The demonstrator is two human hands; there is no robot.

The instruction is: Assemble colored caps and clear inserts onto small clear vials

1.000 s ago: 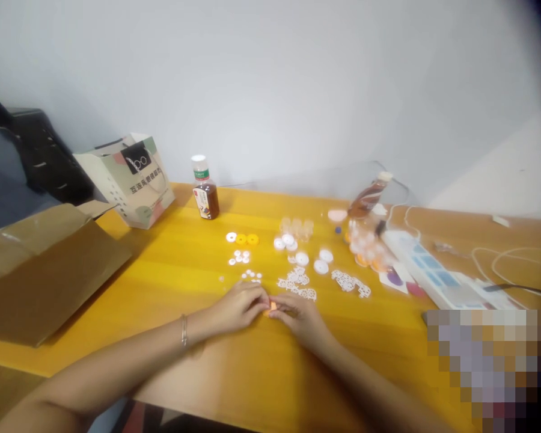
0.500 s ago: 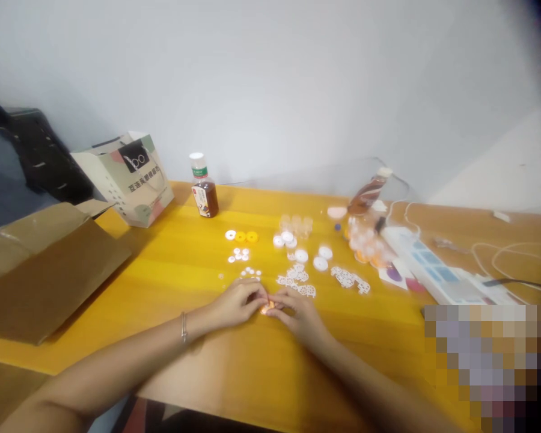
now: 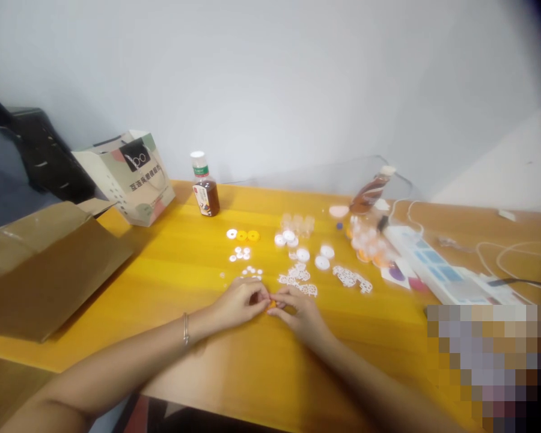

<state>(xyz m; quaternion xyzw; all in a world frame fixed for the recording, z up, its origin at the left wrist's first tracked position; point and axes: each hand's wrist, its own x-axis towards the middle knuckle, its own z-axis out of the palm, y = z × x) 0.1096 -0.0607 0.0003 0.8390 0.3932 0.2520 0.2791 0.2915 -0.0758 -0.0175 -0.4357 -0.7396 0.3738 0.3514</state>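
Between the fingertips of both hands is a small orange round piece [image 3: 272,305], mostly covered by the fingers. My left hand [image 3: 243,300] pinches it from the left, and my right hand [image 3: 300,314] pinches its right side. Just beyond the hands lie small white discs [image 3: 251,272] and white lattice-like gear parts [image 3: 296,273]. Further back are small white rings [image 3: 240,253], a white ring [image 3: 231,234] beside yellow rings [image 3: 253,236], and larger white round pieces [image 3: 303,255]. More white gear parts [image 3: 351,279] lie to the right.
A cardboard box [image 3: 58,264] and a paper bag [image 3: 144,180] stand at the left. One bottle [image 3: 206,192] is upright at the back; another bottle [image 3: 371,191] leans at the right. Clear cups with orange bases [image 3: 369,243], a long white-and-blue box [image 3: 433,261] and cables [image 3: 514,255] are at the right.
The orange piece has turned slightly between my fingers and shows less of its surface. Both hands keep nearly the same place; the view has shifted a little.
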